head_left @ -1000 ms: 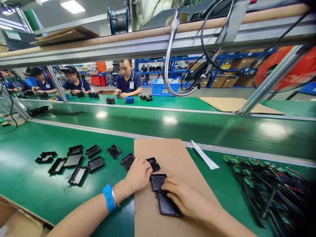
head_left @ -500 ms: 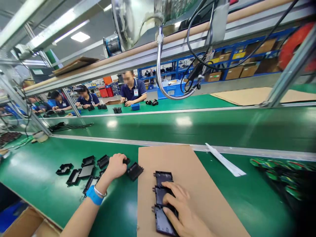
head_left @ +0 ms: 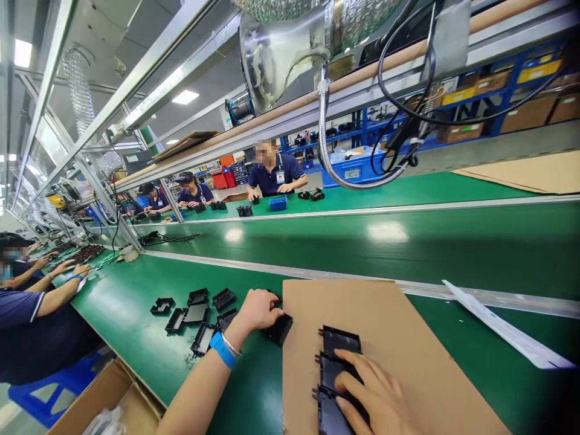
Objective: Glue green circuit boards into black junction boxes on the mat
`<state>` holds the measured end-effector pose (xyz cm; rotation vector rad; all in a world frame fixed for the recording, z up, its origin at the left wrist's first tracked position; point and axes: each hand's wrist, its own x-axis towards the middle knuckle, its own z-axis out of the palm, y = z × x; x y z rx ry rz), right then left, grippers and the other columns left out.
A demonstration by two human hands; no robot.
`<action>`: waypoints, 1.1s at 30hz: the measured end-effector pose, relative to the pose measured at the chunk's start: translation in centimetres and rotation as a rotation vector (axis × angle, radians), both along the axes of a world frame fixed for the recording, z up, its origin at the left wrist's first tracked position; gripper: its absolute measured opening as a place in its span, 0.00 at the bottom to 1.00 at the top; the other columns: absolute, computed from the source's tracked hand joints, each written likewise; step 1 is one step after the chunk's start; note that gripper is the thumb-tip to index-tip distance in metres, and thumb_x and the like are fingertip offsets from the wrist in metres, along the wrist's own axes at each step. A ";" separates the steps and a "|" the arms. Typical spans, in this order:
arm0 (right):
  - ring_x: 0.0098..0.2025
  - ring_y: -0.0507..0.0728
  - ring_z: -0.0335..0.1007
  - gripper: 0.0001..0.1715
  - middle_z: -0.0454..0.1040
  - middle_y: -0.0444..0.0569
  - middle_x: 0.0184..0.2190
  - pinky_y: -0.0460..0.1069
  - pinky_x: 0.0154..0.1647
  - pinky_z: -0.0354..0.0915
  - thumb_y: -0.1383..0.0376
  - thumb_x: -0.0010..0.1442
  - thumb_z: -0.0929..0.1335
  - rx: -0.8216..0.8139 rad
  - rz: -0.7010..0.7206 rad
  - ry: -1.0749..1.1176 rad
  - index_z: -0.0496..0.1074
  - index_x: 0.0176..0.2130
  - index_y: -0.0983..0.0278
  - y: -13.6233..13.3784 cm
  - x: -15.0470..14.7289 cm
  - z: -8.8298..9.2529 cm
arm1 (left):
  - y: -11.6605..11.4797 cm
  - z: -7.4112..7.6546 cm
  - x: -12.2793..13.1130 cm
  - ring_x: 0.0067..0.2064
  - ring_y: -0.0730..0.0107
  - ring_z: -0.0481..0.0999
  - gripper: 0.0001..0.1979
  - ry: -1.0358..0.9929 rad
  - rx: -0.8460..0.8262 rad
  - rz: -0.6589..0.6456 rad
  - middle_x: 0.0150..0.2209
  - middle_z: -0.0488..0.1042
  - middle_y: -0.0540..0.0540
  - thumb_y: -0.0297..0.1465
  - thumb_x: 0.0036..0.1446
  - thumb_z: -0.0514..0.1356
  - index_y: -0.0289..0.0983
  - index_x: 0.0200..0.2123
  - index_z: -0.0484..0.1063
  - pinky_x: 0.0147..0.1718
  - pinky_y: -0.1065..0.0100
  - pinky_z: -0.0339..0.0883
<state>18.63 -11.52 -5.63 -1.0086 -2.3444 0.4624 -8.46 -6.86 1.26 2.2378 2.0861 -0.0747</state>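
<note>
My left hand (head_left: 259, 309) is closed at the cardboard's left edge, its thumb and fingers on a black plastic case (head_left: 280, 331); the fingertips are partly hidden. My right hand (head_left: 380, 386) lies spread over a row of three black plastic cases, with the far case (head_left: 339, 339), the middle case (head_left: 333, 368) and the near case (head_left: 330, 414) on the cardboard sheet (head_left: 426, 362). Its fingertips rest on the cases and cover their right sides. Left of my left hand, several more black cases (head_left: 197, 313) lie loose on the green table.
A white paper strip (head_left: 502, 332) lies at the right. Behind the table runs a green conveyor belt (head_left: 317, 232), with a metal hose (head_left: 322, 127) hanging above it. Co-workers sit across the belt and at the left. An open cardboard box (head_left: 109, 399) stands below the table's left edge.
The view has swung left, so things appear farther right and a co-worker shows at the left. My left hand has moved onto the case by the cardboard; my right hand stays on the row.
</note>
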 end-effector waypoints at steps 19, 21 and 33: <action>0.59 0.66 0.55 0.09 0.64 0.49 0.57 0.64 0.55 0.54 0.68 0.54 0.64 -0.221 0.168 -0.193 0.72 0.34 0.60 -1.0 2.8 5.7 | 5.0 -1.6 11.2 0.47 0.62 0.73 0.12 -0.351 0.223 -0.269 0.48 0.72 0.43 0.35 0.63 0.57 0.36 0.47 0.70 0.48 0.54 0.67; 0.59 0.66 0.53 0.09 0.64 0.48 0.57 0.64 0.55 0.52 0.70 0.51 0.65 -0.216 0.177 -0.189 0.72 0.33 0.60 -1.1 4.0 5.8 | 4.8 -2.5 11.3 0.50 0.60 0.71 0.13 -0.434 0.244 -0.294 0.49 0.71 0.43 0.35 0.62 0.58 0.36 0.49 0.70 0.51 0.51 0.64; 0.56 0.64 0.53 0.09 0.63 0.50 0.55 0.62 0.51 0.51 0.67 0.48 0.67 -0.090 0.135 0.000 0.71 0.34 0.61 -0.7 2.6 1.7 | 6.1 -5.0 10.5 0.48 0.57 0.66 0.07 -0.584 0.306 -0.132 0.42 0.66 0.44 0.35 0.53 0.60 0.38 0.34 0.70 0.50 0.54 0.60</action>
